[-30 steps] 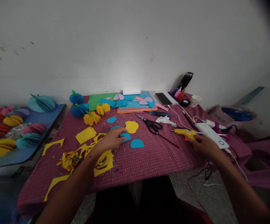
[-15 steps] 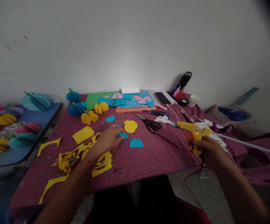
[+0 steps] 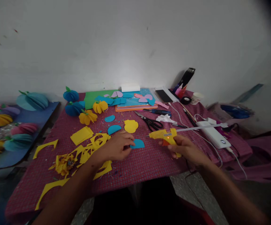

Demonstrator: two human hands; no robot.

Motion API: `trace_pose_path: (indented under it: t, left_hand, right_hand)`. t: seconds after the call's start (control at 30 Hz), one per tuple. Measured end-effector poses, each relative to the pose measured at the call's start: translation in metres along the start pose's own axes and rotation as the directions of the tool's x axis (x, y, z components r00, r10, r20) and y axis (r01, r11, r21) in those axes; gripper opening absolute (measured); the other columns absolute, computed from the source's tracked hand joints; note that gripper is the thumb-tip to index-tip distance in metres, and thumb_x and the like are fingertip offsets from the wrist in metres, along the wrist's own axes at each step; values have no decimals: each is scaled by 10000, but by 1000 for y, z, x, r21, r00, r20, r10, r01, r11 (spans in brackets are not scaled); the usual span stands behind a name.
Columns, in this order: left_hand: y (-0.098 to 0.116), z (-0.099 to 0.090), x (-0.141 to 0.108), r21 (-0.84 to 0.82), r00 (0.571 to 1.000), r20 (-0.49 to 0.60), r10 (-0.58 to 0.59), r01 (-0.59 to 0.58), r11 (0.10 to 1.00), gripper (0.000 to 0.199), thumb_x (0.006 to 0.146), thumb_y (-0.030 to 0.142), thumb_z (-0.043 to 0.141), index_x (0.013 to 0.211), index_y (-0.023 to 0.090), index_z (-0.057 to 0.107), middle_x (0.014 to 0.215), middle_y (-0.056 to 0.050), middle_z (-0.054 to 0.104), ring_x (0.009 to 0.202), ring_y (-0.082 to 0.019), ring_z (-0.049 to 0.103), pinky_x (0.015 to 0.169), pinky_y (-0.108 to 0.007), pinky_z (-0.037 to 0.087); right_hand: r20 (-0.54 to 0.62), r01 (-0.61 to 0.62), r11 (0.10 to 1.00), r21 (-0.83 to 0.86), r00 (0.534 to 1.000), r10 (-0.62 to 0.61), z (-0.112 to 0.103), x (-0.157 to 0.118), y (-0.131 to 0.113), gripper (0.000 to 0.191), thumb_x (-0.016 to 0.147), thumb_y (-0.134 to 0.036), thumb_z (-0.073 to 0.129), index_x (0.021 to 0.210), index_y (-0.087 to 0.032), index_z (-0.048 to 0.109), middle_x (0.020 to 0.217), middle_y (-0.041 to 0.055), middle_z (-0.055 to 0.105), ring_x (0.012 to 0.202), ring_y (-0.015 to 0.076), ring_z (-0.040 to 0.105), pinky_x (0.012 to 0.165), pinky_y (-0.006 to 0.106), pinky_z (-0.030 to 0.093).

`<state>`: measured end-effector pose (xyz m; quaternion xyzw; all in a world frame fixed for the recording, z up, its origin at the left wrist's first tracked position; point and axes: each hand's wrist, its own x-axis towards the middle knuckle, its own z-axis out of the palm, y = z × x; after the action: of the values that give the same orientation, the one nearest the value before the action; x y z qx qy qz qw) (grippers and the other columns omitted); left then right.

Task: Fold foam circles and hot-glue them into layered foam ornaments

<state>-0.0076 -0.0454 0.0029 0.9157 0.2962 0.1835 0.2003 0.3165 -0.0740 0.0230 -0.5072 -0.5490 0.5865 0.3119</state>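
Note:
My left hand [image 3: 121, 145] is over the middle of the checked cloth, its fingers curved and apart at the left edge of a blue paper half circle [image 3: 138, 143]. Another blue half circle [image 3: 114, 129] lies just beyond it, with a smaller blue piece [image 3: 109, 118] behind. My right hand [image 3: 181, 147] is wrapped round the handle of a yellow glue gun [image 3: 163, 135], whose nozzle points left toward the blue paper. A long clear glue stick [image 3: 203, 127] sticks out of its back. Yellow round paper pieces [image 3: 131, 126] lie near the scissors [image 3: 150, 121].
Yellow paper scraps [image 3: 65, 164] and a yellow paper stack [image 3: 81, 135] cover the left. Paper pumpkins [image 3: 88, 117] stand behind them. A white power strip [image 3: 214, 134], a phone [image 3: 163, 96], a paper cup [image 3: 196, 98] and a black flask [image 3: 188, 76] are at the right.
My right hand has brought the glue gun left, over the cloth. My left hand has moved right, from the middle blue half circle to the one nearer the gun.

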Motion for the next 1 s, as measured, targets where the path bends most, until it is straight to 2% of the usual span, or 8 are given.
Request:
trace_pose_path:
  t: [0.13, 0.4, 0.5, 0.63, 0.7, 0.77, 0.9, 1.0]
  left_hand:
    - [2, -1, -2, -11, 999, 39, -8, 8, 1000, 272, 853, 291, 646, 1114, 241, 705, 1189, -82, 635, 1113, -260, 567, 1020, -419, 402]
    - [2, -1, -2, -52, 998, 69, -2, 5, 999, 298, 872, 385, 663, 1137, 258, 706, 1177, -81, 598, 1101, -259, 544, 1011, -410, 401]
    - [1, 0, -2, -52, 997, 82, 5, -1, 999, 307, 876, 405, 660, 1141, 256, 704, 1158, -79, 595, 1093, -255, 541, 1004, -412, 404]
    - [-1, -2, -4, -41, 997, 74, 12, -9, 999, 313, 861, 413, 674, 1123, 245, 707, 1135, -74, 590, 1065, -246, 543, 972, -402, 420]
    - [-4, -5, -5, -29, 998, 66, 5, -3, 1000, 281, 853, 389, 677, 1087, 239, 715, 1105, -70, 595, 1031, -237, 549, 943, -391, 431]
    - [-7, -8, -6, -18, 999, 49, -13, 14, 1000, 214, 865, 318, 646, 1044, 229, 720, 1059, -65, 605, 995, -223, 556, 916, -377, 438]
    - [-17, -8, -6, 29, 992, -85, -90, 92, 995, 216, 870, 165, 551, 1015, 194, 709, 968, -63, 628, 956, -212, 567, 900, -379, 439]
    - [-22, 0, -4, 31, 985, -148, -93, 99, 995, 284, 867, 113, 514, 1061, 197, 705, 979, -64, 632, 969, -209, 568, 902, -375, 439]
  right_hand:
    - [76, 35, 994, -99, 997, -28, 7, 8, 3, 352, 784, -414, 730, 1033, -173, 674, 771, -1, 621, 532, 97, 474, 476, 224, 393]
    - [67, 95, 968, -234, 994, -81, 1, 16, 11, 328, 909, -484, 625, 1019, -175, 649, 644, -40, 500, 520, 104, 430, 460, 220, 340]
    - [80, 157, 933, -323, 987, -138, 5, 18, 11, 335, 931, -470, 606, 1115, -193, 647, 752, -1, 599, 609, 137, 524, 522, 236, 421]
    - [145, 253, 883, -394, 966, -212, 13, 22, 7, 359, 959, -436, 570, 1237, -216, 630, 1038, 65, 698, 906, 231, 640, 790, 358, 545]
    - [161, 278, 877, -392, 959, -233, 16, 23, 4, 354, 967, -421, 559, 1255, -225, 624, 1119, 72, 701, 986, 253, 643, 885, 414, 537]
    - [173, 295, 874, -387, 954, -245, 19, 24, 0, 343, 970, -410, 557, 1250, -223, 624, 1137, 75, 702, 989, 254, 648, 896, 420, 535]
    - [211, 329, 855, -400, 941, -263, 22, 24, -5, 296, 964, -397, 571, 1187, -221, 651, 1039, 61, 708, 893, 223, 650, 801, 354, 542]
    - [199, 311, 846, -432, 948, -247, 22, 20, -6, 246, 945, -413, 592, 1078, -228, 682, 924, 39, 693, 801, 204, 627, 724, 325, 533]
